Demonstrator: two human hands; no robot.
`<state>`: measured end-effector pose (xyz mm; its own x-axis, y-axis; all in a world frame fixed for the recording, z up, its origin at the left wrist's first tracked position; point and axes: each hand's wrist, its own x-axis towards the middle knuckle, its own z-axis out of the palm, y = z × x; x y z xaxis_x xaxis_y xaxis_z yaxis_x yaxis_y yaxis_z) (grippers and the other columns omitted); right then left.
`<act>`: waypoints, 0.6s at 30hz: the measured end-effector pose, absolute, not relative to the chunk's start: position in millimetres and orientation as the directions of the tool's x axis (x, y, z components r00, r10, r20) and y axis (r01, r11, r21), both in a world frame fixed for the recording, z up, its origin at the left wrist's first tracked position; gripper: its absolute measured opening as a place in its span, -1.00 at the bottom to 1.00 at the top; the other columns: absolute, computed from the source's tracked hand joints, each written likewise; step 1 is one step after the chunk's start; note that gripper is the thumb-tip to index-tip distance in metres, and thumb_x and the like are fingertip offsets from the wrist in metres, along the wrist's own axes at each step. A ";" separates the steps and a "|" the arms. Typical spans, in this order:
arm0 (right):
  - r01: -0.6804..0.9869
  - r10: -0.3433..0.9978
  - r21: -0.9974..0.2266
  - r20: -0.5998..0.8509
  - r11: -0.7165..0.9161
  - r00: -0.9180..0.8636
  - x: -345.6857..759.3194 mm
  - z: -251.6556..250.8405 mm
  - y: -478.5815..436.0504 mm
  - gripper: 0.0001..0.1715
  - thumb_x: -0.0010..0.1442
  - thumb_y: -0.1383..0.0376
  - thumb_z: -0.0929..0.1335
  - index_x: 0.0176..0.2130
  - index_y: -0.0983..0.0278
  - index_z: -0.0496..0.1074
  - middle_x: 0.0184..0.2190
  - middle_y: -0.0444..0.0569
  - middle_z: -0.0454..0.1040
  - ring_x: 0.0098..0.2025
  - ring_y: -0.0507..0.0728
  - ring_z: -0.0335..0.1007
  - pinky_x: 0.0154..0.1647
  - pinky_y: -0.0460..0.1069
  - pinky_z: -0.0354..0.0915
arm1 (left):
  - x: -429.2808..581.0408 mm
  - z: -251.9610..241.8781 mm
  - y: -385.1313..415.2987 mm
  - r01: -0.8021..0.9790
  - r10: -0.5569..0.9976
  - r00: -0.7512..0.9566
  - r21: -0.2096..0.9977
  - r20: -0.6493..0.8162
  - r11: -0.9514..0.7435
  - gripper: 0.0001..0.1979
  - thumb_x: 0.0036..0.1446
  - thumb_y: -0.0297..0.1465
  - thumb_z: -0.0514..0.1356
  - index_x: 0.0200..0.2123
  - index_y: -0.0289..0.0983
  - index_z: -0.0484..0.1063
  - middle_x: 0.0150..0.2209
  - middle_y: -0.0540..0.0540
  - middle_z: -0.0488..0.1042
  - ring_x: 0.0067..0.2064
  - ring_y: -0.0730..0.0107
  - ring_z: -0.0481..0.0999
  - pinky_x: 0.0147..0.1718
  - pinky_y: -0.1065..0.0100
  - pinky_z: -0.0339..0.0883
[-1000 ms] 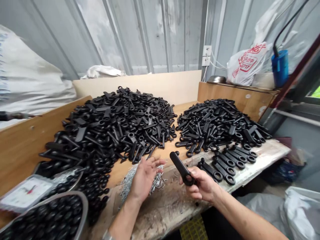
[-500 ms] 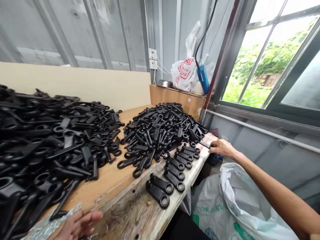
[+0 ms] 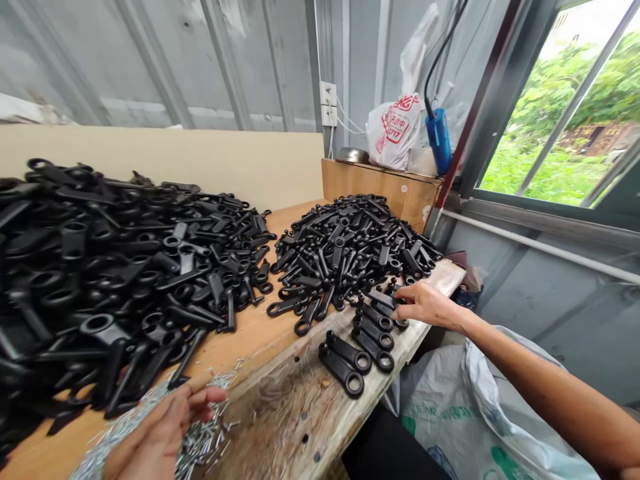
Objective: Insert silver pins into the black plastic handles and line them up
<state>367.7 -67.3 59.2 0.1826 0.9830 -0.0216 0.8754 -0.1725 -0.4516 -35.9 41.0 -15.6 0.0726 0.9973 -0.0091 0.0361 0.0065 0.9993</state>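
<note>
My right hand (image 3: 425, 305) reaches over a row of black levers (image 3: 373, 350) on the plank. Its thumb and forefinger sit on either side of one grey-sheened black lever (image 3: 383, 299), and the ring end is hidden by the fingers. Each lever has a flat arm, a ring at one end and a small knob at the other. Two levers (image 3: 345, 370) lie side by side nearest me. At lower left, my left hand (image 3: 167, 417) rests above a heap of small silver pins (image 3: 203, 443), its fingers loosely bent and apart, with nothing visible in them.
A large pile of black levers (image 3: 125, 267) covers the left of the table, and a smaller pile (image 3: 345, 250) lies behind the row. Beyond stands a wooden box (image 3: 375, 185) with a plastic bag (image 3: 397, 133) on it. A white sack (image 3: 450, 393) is below the plank's right edge.
My right hand has moved left from the plank's far end onto the row, bringing a lever with it. My left hand has shifted slightly, with more pins showing. The view has turned.
</note>
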 end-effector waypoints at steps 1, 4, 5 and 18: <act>0.887 0.985 -0.431 -0.030 -0.164 0.168 355.2 60.7 -64.2 -0.68 -0.05 0.09 0.35 -0.42 0.30 0.46 -0.64 -0.19 0.23 -0.55 -0.01 0.12 -0.55 -0.12 -0.05 | -38.1 -16.1 41.9 -0.042 0.997 0.067 0.998 -0.034 0.036 -0.59 -0.18 -0.02 0.22 -0.34 -0.19 0.46 -0.32 -0.10 0.51 -0.22 0.20 0.46 -0.33 0.32 0.39; 0.911 0.992 -0.392 -0.053 -0.128 0.116 324.2 60.9 -59.9 -0.70 -0.06 0.09 0.36 -0.47 0.29 0.44 -0.65 -0.20 0.22 -0.57 -0.03 0.09 -0.57 -0.12 -0.08 | -42.5 -15.4 43.0 -0.176 0.998 0.051 0.983 -0.047 0.055 -0.58 -0.27 -0.10 0.31 -0.33 -0.23 0.47 -0.30 -0.12 0.51 -0.23 0.19 0.46 -0.32 0.34 0.38; 0.914 0.993 -0.387 -0.060 -0.118 0.103 315.9 59.6 -60.4 -0.70 -0.05 0.08 0.35 -0.49 0.29 0.42 -0.66 -0.20 0.21 -0.57 -0.03 0.08 -0.57 -0.12 -0.09 | -43.0 -14.0 42.5 -0.180 0.998 0.050 0.983 -0.025 0.034 -0.58 -0.25 -0.11 0.30 -0.32 -0.24 0.47 -0.29 -0.12 0.50 -0.23 0.18 0.46 -0.32 0.33 0.37; 0.985 0.964 -0.062 -0.222 -0.162 0.145 275.5 46.4 -87.2 -0.60 0.03 0.03 0.28 -0.41 0.30 0.45 -0.51 0.05 0.43 -0.46 0.14 0.32 -0.52 -0.07 -0.04 | -42.5 -9.2 37.8 -0.074 0.993 0.109 0.997 0.044 -0.036 -0.61 -0.16 -0.10 0.26 -0.34 -0.28 0.46 -0.31 -0.10 0.50 -0.26 0.23 0.41 -0.26 0.28 0.27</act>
<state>275.5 -87.2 46.4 0.1449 0.9642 -0.2221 0.9848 -0.1624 -0.0621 -42.5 37.8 -9.2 0.1090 0.9931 0.0441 -0.0737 -0.0362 0.9966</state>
